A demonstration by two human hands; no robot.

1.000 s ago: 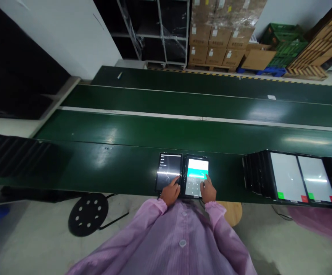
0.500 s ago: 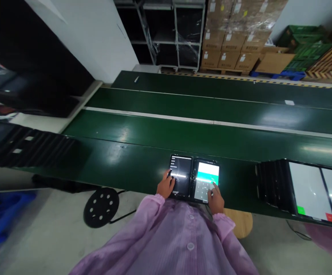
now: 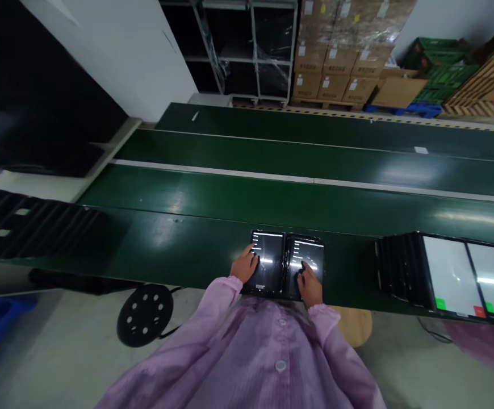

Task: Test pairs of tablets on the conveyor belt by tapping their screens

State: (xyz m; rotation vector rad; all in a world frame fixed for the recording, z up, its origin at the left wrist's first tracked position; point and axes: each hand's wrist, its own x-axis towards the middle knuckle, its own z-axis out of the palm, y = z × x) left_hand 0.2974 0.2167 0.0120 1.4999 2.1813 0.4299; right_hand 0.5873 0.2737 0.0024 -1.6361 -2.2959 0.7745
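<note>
Two tablets lie side by side at the near edge of the green workbench (image 3: 213,244). On the left tablet (image 3: 269,267) a dark screen shows short lines of white text. My left hand (image 3: 244,266) rests at its left side, fingers extended, with a fingertip over the text lines. The right tablet (image 3: 293,272) has a similar dark text screen. Over its middle is my right hand (image 3: 310,284), index finger stretched out toward the glass and the other fingers partly curled. Neither hand grasps anything.
To the right stand a row of black tablets (image 3: 396,267) and two white-screened tablets (image 3: 449,272). More black devices (image 3: 38,227) line the left end. A round black stool (image 3: 145,315) is below the bench. Cartons (image 3: 332,88) and green crates (image 3: 447,68) are behind.
The right tablet's screen has gone from a white and green keypad display to dark with white text. My right hand has moved left and up over that screen. The camera view shifted slightly.
</note>
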